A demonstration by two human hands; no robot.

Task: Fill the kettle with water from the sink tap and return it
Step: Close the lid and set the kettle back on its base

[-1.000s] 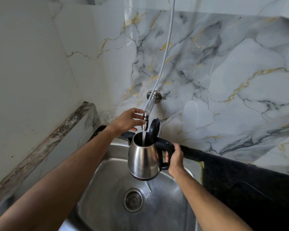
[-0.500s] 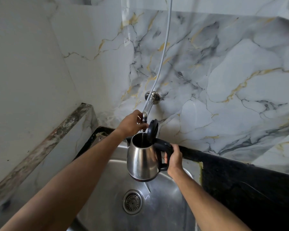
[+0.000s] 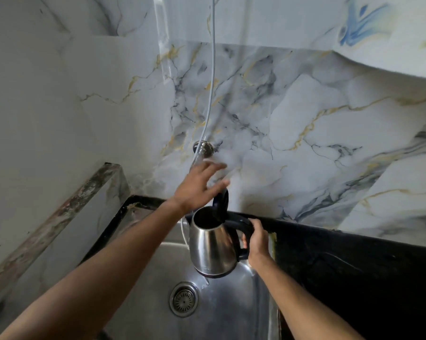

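The right hand (image 3: 255,238) is wrapped around the black handle of a stainless-steel electric kettle (image 3: 213,244), holding it in the air above the steel sink (image 3: 231,315), with the round drain strainer (image 3: 183,299) below and a little to the left of the kettle's base. The kettle's black lid (image 3: 221,201) stands hinged up, leaving the mouth open. The left hand (image 3: 198,187) hovers above and just behind that mouth, fingers spread and loose, gripping nothing; it is blurred, and whether a fingertip touches the lid cannot be told. Just beyond the left hand, the chrome wall tap (image 3: 203,148) juts from the marble-patterned wall (image 3: 293,133), a thin white hose (image 3: 212,69) running up from it. To the right of the right hand lies the black surface (image 3: 354,266).
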